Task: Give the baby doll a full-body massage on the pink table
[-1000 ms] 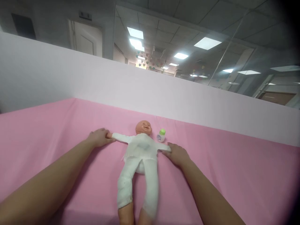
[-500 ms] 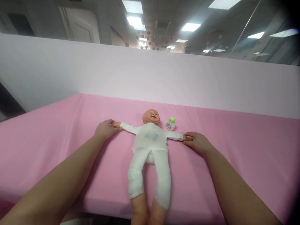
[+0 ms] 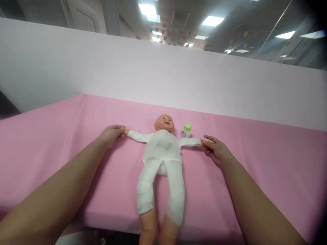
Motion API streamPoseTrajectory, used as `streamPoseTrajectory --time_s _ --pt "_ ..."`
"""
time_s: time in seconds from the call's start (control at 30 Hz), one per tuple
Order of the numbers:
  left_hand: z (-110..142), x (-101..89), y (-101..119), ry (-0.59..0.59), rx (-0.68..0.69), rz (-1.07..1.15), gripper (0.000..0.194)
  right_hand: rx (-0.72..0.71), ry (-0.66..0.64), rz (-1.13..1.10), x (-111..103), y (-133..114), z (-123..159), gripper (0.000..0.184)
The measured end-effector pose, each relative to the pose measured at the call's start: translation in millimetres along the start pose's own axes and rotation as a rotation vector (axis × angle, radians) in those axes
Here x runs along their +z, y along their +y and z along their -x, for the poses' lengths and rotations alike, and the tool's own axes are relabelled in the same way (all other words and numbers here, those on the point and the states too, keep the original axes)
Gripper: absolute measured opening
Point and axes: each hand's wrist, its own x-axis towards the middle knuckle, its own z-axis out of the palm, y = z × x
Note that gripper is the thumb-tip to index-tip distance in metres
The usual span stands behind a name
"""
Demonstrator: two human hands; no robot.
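Note:
A baby doll in a white suit lies on its back on the pink sheet, arms spread wide, bare feet hanging past the near edge. My left hand is closed on the doll's hand at the left. My right hand pinches the doll's other hand at the right, some fingers loosely apart. A small white bottle with a green cap stands upright just right of the doll's head.
A pale lilac partition wall rises along the far side of the pink surface. Ceiling lights and glass panels show beyond it. The sheet's near edge drops off below the doll's legs.
My right hand slid outward from the doll's upper arm to its hand, straightening that arm. The left hand kept its hold. The view tilted down a little.

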Motion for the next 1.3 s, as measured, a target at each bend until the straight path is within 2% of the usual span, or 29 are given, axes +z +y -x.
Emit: streamPoseTrajectory --time_s 0.1,0.33,0.53,0.73,1.03,1.3 --pt "-0.7 2.9 0.7 0.007 -0.014 0.017 0.036 0.068 0.02 -0.132 -4.7 3.5 -4.6 0.046" --pt "2.8 8.4 5.7 0.01 -0.017 0.047 0.03 0.091 -0.096 -0.108 -4.1 -3.0 2.1 0.042" --pt "0.8 7.4 4.3 0.005 -0.011 0.045 0.03 0.066 -0.093 -0.057 -3.5 -4.1 2.6 0.025" --pt "-7.4 7.3 3.6 0.039 -0.013 -0.062 0.026 0.058 -0.086 -0.01 4.7 -3.2 1.4 0.027" --pt "-9.6 3.3 1.4 0.045 -0.002 -0.123 0.019 -0.008 0.051 0.076 21.9 -1.2 -0.1 0.03" --pt "-11.4 2.1 -0.4 0.043 -0.01 -0.111 0.017 0.027 0.066 0.075 21.0 -0.2 -2.6 0.019"
